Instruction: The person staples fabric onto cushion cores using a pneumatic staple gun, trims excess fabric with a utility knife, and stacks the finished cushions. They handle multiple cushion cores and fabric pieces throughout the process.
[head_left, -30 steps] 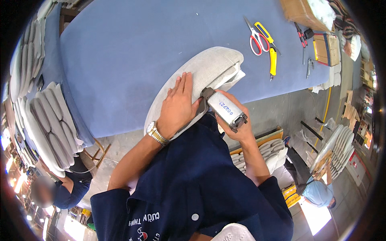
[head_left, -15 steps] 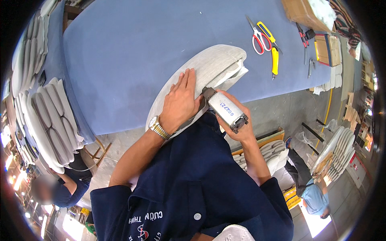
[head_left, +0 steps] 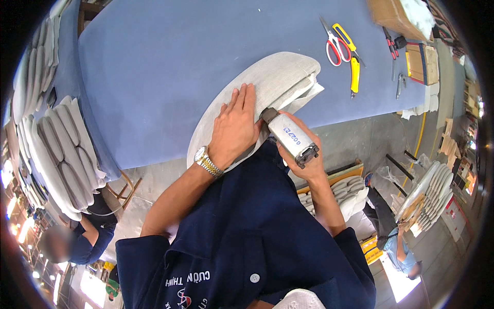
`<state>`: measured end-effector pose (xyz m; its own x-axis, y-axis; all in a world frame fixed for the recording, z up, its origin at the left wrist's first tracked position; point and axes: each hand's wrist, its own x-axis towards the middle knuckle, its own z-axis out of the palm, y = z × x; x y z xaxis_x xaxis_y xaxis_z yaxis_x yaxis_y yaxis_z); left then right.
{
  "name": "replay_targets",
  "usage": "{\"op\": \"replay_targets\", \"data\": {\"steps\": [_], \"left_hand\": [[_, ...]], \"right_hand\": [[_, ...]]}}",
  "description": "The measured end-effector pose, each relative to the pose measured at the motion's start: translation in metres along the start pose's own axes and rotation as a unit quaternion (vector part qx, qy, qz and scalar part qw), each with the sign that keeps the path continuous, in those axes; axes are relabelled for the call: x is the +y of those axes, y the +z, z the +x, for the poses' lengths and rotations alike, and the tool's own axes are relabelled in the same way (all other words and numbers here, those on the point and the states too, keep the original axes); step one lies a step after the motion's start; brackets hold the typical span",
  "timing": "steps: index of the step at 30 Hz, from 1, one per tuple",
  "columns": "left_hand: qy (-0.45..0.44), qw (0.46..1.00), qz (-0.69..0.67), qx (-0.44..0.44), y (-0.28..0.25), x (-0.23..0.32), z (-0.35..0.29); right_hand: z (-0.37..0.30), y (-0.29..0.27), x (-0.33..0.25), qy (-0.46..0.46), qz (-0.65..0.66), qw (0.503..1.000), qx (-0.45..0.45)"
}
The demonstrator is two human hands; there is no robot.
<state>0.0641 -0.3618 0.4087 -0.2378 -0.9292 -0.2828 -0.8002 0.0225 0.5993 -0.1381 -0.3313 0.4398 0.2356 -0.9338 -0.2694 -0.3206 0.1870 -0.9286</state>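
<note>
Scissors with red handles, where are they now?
In the head view, the scissors lie on the blue table, upper right, just left of a yellow-handled tool and past the right end of the grey cushion.

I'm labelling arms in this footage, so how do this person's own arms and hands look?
Navy short sleeves end near the elbows, leaving the forearms uncovered. The left hand and right hand are gloveless. The left wrist wears a watch with a pale dial and a silver-and-gold link band; nothing shows on the right wrist.
</note>
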Motion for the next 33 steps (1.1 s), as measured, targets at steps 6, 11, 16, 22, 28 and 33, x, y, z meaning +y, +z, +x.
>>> {"op": "replay_targets", "data": {"steps": [6,11,16,22,28,33], "left_hand": [[-0.005,1.000,-0.008,-0.029,-0.007,0.003,0.005],[0.000,1.000,-0.002,-0.019,-0.002,0.003,0.002],[-0.020,0.999,-0.009,-0.025,-0.001,0.006,0.000],[0.065,0.981,-0.126,-0.135,-0.019,-0.020,0.015],[-0.054,0.926,-0.309,-0.209,-0.006,-0.098,0.049],[-0.011,0.945,-0.275,-0.174,0.019,-0.092,0.032]], "right_hand": [[-0.004,-0.006,0.000,-0.005,-0.026,0.999,-0.020],[0.002,-0.006,-0.015,0.019,-0.040,0.999,-0.032],[0.003,0.000,-0.015,0.030,-0.034,0.999,-0.022],[0.000,0.005,0.007,-0.041,-0.017,0.999,0.011],[-0.002,0.009,0.008,-0.039,-0.017,0.999,0.022],[-0.001,0.012,0.009,-0.072,-0.037,0.996,0.038]]}}
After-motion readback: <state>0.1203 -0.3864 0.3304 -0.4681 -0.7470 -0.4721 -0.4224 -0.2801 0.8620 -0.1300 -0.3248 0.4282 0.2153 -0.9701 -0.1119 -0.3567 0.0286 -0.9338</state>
